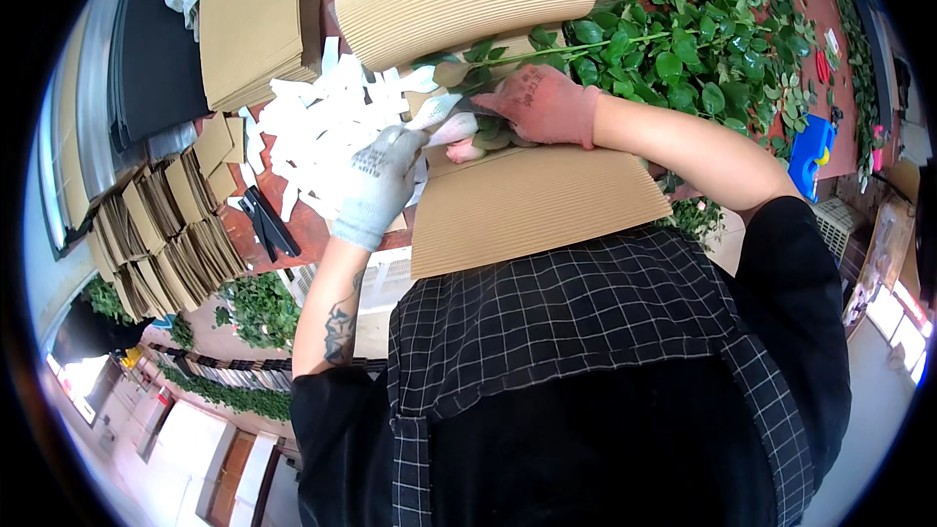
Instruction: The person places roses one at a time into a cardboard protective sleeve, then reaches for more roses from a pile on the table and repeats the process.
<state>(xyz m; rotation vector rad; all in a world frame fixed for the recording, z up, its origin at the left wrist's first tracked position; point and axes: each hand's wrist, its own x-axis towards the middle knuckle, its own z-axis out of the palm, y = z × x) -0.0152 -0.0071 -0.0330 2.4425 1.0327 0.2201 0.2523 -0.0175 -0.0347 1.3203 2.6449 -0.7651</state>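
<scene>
My left hand (379,181), in a white glove, pinches the tip of a white mesh sleeve (454,128) over a rose head. Beside it lies a pink rose (466,150), and another white-sleeved rose head (434,111) sits just above. My right hand (540,103), in a reddish glove, is closed around the rose stems just behind the heads; its fingertips are partly hidden. Beneath the roses lies a sheet of corrugated cardboard (537,205), its near edge against my apron. Leafy rose stems (673,59) spread to the right.
A curved corrugated cardboard wrap (468,2) lies at the back. White sleeves (307,141) are heaped on the left, near a black stapler (266,224). Cardboard stacks (252,20) stand farther left. On the right are a blue tape dispenser (810,154) and a red-handled tool (822,66).
</scene>
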